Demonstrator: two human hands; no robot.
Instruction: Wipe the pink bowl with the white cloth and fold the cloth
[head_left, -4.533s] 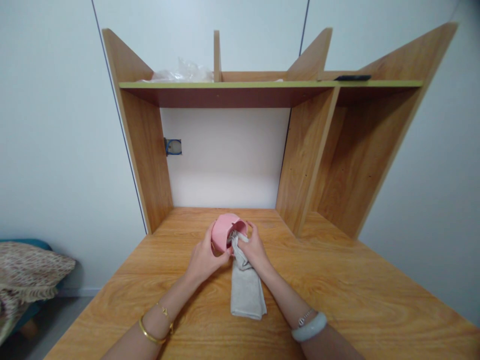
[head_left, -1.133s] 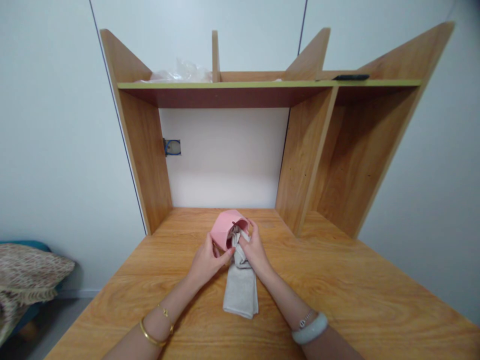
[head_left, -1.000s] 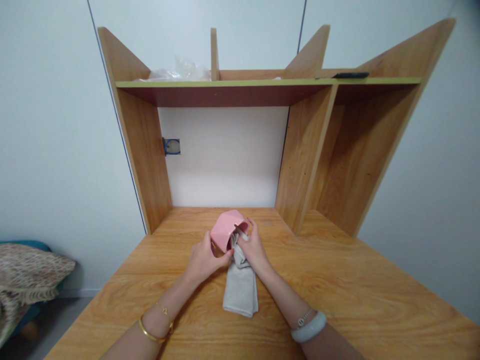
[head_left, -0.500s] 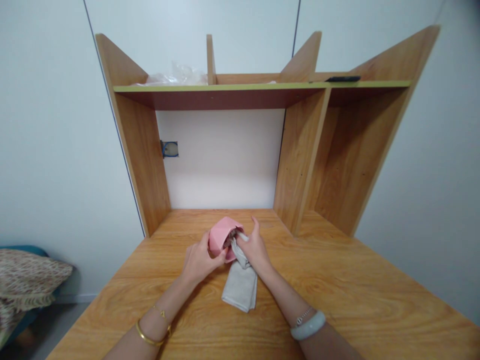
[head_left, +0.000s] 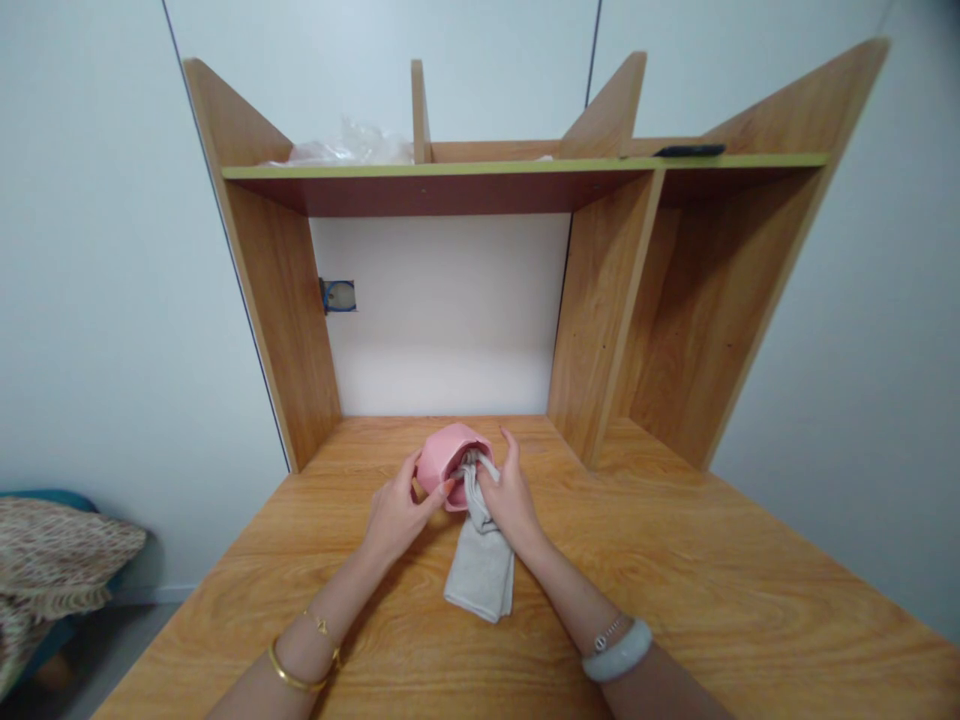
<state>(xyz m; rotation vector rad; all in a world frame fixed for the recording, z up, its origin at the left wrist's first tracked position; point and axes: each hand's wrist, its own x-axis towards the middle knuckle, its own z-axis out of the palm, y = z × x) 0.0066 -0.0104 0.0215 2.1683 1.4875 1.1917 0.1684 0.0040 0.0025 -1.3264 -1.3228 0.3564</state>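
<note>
A pink faceted container is tilted above the desk, its opening turned toward me and to the right. My left hand grips its left side, thumb at the lower rim. My right hand is closed on a grey cloth at the opening, with some fingers hidden in the cloth and one finger raised. Part of the cloth goes inside the container, while the folded rest hangs down toward the wooden desk.
A wooden shelf unit stands at the back of the desk, holding a clear plastic bag and a dark flat object. At the far left is a patterned fabric over something blue. A wall box shows behind.
The pink container has turned slightly, so its opening faces me more, and it sits a little higher. The cloth's upper part has shifted with my right hand still on it.
</note>
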